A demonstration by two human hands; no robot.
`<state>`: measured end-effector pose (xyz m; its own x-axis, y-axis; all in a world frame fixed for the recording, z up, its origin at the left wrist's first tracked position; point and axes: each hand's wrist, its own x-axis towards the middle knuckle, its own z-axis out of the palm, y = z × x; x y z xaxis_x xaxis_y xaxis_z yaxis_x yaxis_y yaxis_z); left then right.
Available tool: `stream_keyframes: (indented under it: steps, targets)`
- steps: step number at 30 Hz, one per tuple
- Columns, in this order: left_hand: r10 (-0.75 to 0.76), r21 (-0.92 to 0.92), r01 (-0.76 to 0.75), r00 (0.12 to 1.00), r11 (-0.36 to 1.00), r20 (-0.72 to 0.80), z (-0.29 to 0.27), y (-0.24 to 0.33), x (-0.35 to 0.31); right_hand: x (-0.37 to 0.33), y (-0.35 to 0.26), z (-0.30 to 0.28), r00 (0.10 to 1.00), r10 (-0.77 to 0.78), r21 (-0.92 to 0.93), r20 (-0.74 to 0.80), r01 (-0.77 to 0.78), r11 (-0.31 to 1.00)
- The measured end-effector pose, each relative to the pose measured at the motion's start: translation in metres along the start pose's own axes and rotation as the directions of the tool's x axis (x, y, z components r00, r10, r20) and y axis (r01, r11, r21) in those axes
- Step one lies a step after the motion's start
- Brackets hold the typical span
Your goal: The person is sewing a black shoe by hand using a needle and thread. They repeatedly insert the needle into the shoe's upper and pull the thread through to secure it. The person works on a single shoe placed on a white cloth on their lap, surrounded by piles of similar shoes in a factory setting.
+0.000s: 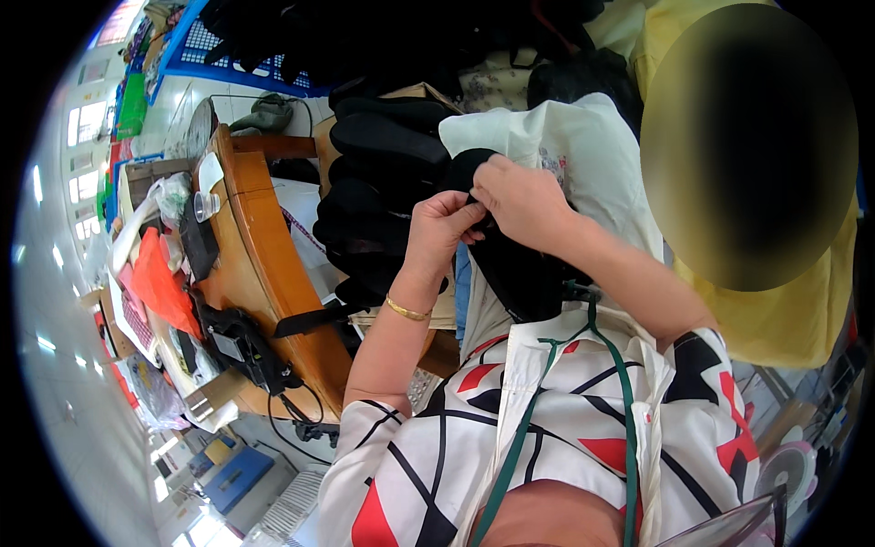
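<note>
A piece of black cloth (518,273) hangs in front of my chest, its top rounded. My left hand (440,226), with a gold bracelet on its wrist, pinches the near edge between thumb and finger. Close beside it my right hand (519,196) is closed on the same piece, fingertips nearly meeting those of the left. Anything small between the fingertips is too hidden to make out. To the left of my hands lies a stack of black, rounded, padded-looking pieces (383,141). White cloth (588,137) is spread behind my right hand.
At left stands a wooden table (239,196) bearing a clear plastic cup (206,206), red cloth (162,283) and a black machine (239,351) with cables. A blue plastic crate (200,55) is at the far left. Someone in yellow clothing (775,319) is close at right.
</note>
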<state>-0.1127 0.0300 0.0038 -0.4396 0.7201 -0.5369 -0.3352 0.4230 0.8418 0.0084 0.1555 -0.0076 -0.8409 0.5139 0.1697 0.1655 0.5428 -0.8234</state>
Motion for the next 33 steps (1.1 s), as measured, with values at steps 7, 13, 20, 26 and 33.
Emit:
stream_keyframes:
  steps: [7, 13, 20, 26, 33]
  targets:
    - [0.003, 0.050, -0.001, 0.999, 0.999, -0.037, 0.004, 0.005, -0.002, 0.024, -0.002, -0.027, 0.833, 0.416, 0.625, 0.363, -0.550, 0.555]
    - [0.008, 0.078, -0.005, 0.999, 0.997, -0.036, 0.003, 0.001, 0.000, 0.017, 0.006, -0.065, 0.828, 0.434, 0.779, 0.355, -0.519, 0.353]
    - [0.015, 0.118, -0.011, 0.999, 0.993, -0.039, 0.006, 0.004, 0.002, -0.001, 0.027, -0.061, 0.978, -0.197, -0.280, -0.066, 0.172, 0.945]
    - [0.050, 0.151, -0.046, 0.998, 0.987, -0.023, 0.006, 0.003, 0.002, -0.013, 0.014, -0.068, 0.975, -0.172, -0.268, 0.142, 0.205, 0.942]
    - [0.036, 0.070, -0.033, 0.998, 0.997, -0.047, 0.010, -0.010, 0.003, -0.047, -0.014, -0.068, 0.990, -0.125, 0.010, 0.059, 0.125, 0.992]
